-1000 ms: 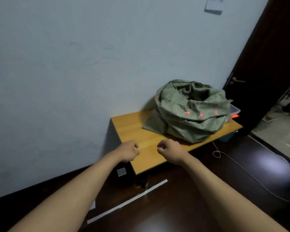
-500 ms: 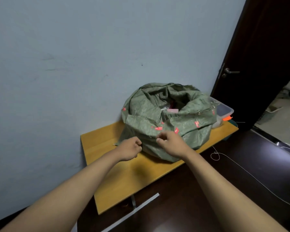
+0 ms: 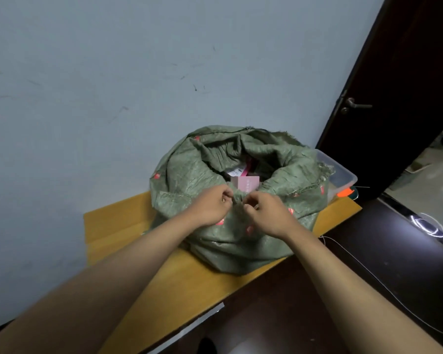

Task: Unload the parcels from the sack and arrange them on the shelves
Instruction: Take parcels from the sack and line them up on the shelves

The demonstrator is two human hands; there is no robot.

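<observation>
A green woven sack point(image 3: 230, 205) sat on a low wooden table point(image 3: 118, 226) pushed against a pale blue-grey wall point(image 3: 138, 72); its mouth gaped open, with a pink parcel point(image 3: 248, 183) visible inside; the left hand point(image 3: 211, 206) and right hand point(image 3: 267, 214) had curled fingers pinching the sack's near rim, close together; a clear plastic box point(image 3: 340, 172) stood just behind the sack at the table's right end; a dark door point(image 3: 399, 93) stood ajar on the right above the dark glossy floor point(image 3: 368, 251); a thin white cord point(image 3: 368, 272) trailed across it.
</observation>
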